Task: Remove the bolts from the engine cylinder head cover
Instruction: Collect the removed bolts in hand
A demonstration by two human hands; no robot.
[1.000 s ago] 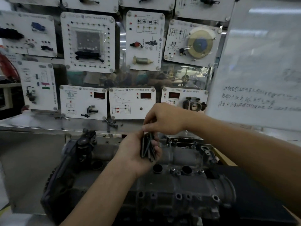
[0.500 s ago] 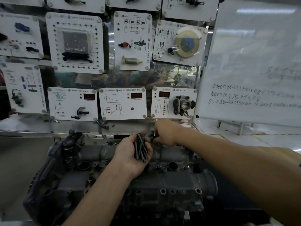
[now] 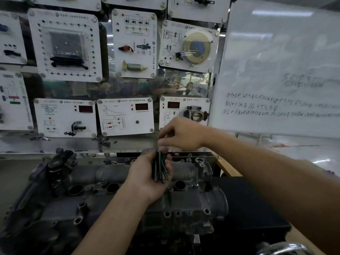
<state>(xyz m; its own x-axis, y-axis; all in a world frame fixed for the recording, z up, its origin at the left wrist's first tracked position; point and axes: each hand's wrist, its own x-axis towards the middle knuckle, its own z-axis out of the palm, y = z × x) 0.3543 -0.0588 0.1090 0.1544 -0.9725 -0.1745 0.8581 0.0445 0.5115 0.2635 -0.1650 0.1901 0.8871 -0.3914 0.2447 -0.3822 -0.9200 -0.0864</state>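
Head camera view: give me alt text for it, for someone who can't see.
A person's left hand grips a bundle of dark bolts above a grey engine cylinder head cover, while the right hand pinches at the bundle's top. Behind stand white training panels and a whiteboard.

Long dark bolts [image 3: 159, 169] stand bundled, nearly upright, gripped in the left hand [image 3: 147, 173] over the middle of the cylinder head cover [image 3: 184, 205]. The cover is grey cast metal lying lengthwise from 9 to 3 o'clock, round holes facing up.

Blur hides whether the right hand [image 3: 182, 134] pinches one of the bolts [image 3: 160, 168]; whiteboard [image 3: 276, 52] writing is unreadable
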